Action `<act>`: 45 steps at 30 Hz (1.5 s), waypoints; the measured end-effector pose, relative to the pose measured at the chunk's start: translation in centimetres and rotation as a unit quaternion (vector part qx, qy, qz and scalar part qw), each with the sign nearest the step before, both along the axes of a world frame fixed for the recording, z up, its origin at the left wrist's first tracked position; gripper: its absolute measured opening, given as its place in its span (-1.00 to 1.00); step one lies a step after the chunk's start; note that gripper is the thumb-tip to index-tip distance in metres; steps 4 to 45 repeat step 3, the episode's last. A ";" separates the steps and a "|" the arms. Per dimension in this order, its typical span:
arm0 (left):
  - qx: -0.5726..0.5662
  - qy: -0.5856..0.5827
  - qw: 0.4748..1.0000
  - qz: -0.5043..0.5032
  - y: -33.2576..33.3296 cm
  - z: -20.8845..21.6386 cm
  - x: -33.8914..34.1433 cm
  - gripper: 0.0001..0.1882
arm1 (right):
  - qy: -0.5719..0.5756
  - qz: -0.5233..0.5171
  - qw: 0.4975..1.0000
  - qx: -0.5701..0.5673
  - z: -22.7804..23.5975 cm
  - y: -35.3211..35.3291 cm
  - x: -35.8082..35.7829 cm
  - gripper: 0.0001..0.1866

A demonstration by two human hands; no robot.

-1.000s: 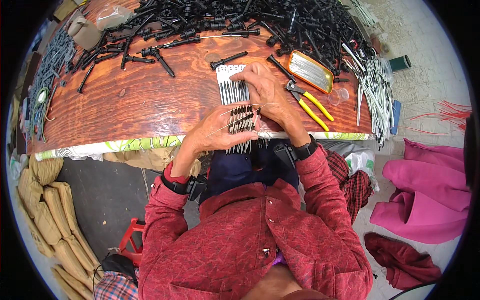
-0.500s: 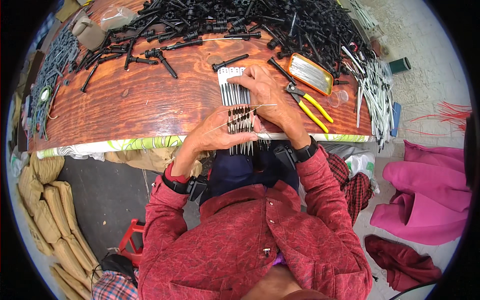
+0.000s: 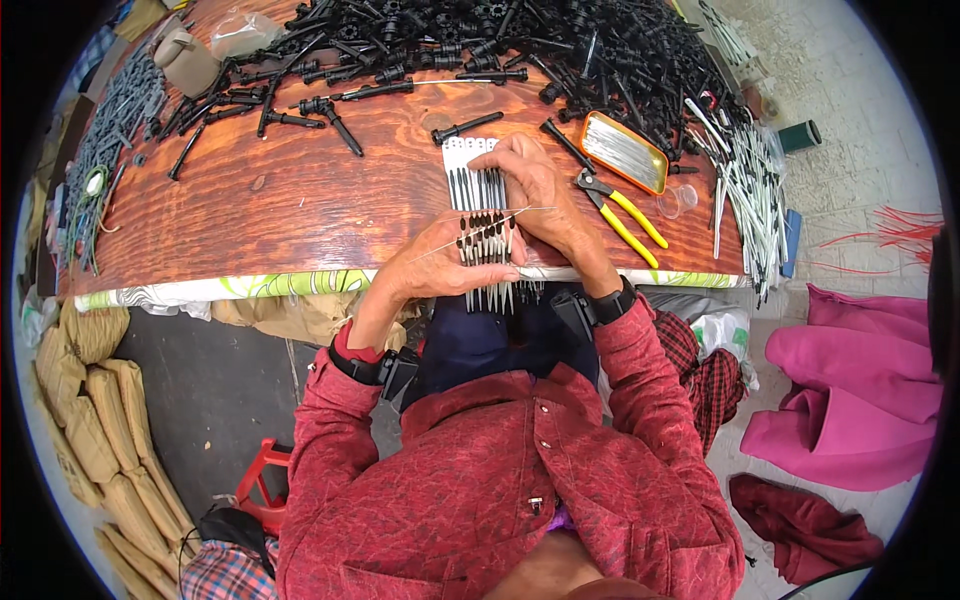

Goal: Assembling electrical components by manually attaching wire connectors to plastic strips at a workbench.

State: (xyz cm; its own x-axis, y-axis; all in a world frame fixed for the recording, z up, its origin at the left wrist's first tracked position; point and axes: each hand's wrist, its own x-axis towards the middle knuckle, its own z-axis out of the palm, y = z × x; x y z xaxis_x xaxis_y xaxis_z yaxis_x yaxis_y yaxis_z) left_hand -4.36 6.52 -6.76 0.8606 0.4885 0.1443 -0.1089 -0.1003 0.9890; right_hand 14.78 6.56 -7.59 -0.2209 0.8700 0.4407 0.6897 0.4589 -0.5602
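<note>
A row of thin rods (image 3: 485, 272), pale at the near end and banded with dark pieces, lies across the fingers of my left hand (image 3: 432, 262). That hand is closed round the row at the table's front edge, its thumb across the top. At the far end the rods run dark into a white plate with holes (image 3: 462, 148). My right hand (image 3: 540, 195) is closed at the plate's right side, its bent fingers over the plate and rods. A thin pale wire (image 3: 505, 216) slants across the rods between both hands. The right palm is hidden.
A large heap of black plastic parts (image 3: 440, 30) fills the back. Yellow-handled pliers (image 3: 625, 222), an orange-rimmed tin of pale pins (image 3: 612, 145) and white rods (image 3: 755, 190) lie right. Grey parts (image 3: 115, 130) and a beige container (image 3: 183, 62) stand left.
The view has shifted slightly, so things on the table sit a little further right. Both hands keep nearly the same hold; the thin wire across the rods lies at a slightly different slant.
</note>
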 end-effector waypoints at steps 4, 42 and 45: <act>0.001 0.003 1.000 -0.001 0.0 -0.2 0.0 -0.82 | -0.003 0.007 1.000 -0.006 -0.6 0.3 0.4 -0.74; 0.001 0.003 1.000 -0.001 0.0 -0.2 0.0 -0.82 | -0.003 0.007 1.000 -0.006 -0.6 0.3 0.4 -0.74; 0.001 0.003 1.000 -0.001 0.0 -0.2 0.0 -0.82 | -0.003 0.007 1.000 -0.006 -0.6 0.3 0.4 -0.74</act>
